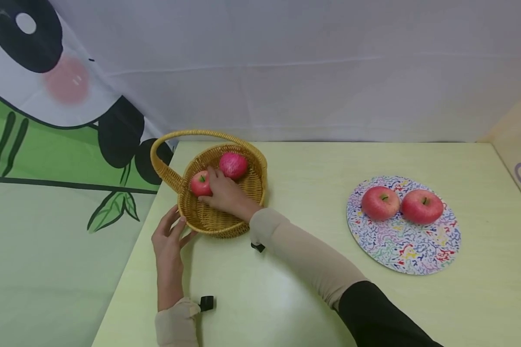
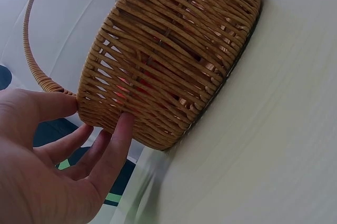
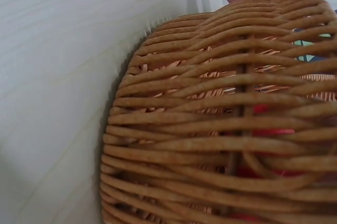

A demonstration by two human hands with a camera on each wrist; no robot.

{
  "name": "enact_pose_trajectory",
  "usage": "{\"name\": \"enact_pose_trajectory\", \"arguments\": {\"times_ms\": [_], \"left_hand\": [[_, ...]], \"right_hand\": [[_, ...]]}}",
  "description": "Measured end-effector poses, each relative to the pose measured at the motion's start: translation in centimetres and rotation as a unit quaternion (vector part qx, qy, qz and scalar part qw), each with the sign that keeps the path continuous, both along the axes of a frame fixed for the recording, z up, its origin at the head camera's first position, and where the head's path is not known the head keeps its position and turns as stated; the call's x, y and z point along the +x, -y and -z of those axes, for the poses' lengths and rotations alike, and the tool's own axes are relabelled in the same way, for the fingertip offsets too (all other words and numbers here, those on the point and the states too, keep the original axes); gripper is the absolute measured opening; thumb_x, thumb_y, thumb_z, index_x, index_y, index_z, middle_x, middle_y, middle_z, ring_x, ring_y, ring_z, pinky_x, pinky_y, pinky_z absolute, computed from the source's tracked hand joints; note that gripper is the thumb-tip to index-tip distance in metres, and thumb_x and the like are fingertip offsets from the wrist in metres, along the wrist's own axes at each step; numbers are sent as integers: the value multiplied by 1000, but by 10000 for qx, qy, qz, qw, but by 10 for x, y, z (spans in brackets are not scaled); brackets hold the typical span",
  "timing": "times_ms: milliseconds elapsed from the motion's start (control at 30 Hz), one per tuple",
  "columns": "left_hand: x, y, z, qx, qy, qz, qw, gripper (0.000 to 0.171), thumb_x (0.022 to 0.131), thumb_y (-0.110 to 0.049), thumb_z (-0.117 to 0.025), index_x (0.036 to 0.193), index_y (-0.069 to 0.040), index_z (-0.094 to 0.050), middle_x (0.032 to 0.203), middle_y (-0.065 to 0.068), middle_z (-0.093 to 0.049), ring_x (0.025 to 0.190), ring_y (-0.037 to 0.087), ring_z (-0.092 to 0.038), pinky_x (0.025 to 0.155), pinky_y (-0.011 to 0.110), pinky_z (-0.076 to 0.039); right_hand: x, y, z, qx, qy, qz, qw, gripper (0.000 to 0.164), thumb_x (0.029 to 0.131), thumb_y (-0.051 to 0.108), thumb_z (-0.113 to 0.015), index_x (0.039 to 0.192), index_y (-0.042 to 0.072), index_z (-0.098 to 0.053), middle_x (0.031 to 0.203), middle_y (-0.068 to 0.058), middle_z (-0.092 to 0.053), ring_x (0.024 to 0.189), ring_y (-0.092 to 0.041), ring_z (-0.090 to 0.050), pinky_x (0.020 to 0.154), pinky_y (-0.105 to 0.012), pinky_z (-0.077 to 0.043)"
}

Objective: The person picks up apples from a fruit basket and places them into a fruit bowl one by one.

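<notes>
A woven wicker basket [image 1: 214,224] with a tall hoop handle [image 1: 165,173] sits at the table's left edge. My right hand [image 1: 230,195] reaches inside it and holds a red apple [image 1: 198,185] between fingers and thumb. Beside that apple lies a pink, streaked round fruit [image 1: 233,165]. From outside, my left hand [image 2: 52,166] touches the basket's wall and rim near the handle's base, fingers extended and slightly bent. Red shows through the weave in both wrist views. The right wrist view is filled by the basket wall [image 3: 210,124], which hides my right hand.
To the right stands a round plate [image 1: 399,250] with a multicoloured squiggle pattern, bearing two red apples [image 1: 380,203]. A pale cloth [image 1: 308,86] hangs behind the light table [image 1: 295,289]. A printed panda cloth [image 1: 47,154] lies beyond the left edge.
</notes>
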State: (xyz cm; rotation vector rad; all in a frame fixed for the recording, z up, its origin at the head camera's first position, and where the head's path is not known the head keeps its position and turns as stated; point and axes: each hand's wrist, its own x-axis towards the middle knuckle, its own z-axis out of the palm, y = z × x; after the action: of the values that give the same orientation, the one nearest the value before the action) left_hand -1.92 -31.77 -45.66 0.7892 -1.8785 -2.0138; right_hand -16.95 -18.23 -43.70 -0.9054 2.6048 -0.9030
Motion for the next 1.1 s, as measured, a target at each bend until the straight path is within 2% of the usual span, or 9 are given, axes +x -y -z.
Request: {"name": "enact_pose_trajectory", "arguments": {"times_ms": [500,933,1100], "left_hand": [[-2,0,1,-28,21,51,10000,46,104,-22,-65,149,-23,-58,146,1,-54,124,17,-60,82,26,-65],[-3,0,0,-30,36,23,10000,46,104,-23,-66,149,-23,-58,144,0,-55,122,16,-61,83,27,-66],[-2,0,2,-43,52,7,10000,46,104,-22,-65,149,-23,-58,144,-1,-55,123,16,-60,82,26,-66]], "right_hand": [[-2,0,1,-271,-58,23,9996,79,98,36,-74,158,5,-32,149,-12,-53,131,-22,-62,110,-35,-56],[0,-6,-6,-404,17,-21,9992,80,95,35,-78,156,6,-37,154,-12,-50,136,-23,-57,115,-36,-52],[0,-9,-9,-514,46,-1,9987,79,92,35,-80,154,6,-40,150,-10,-53,132,-21,-59,113,-34,-53]]}}
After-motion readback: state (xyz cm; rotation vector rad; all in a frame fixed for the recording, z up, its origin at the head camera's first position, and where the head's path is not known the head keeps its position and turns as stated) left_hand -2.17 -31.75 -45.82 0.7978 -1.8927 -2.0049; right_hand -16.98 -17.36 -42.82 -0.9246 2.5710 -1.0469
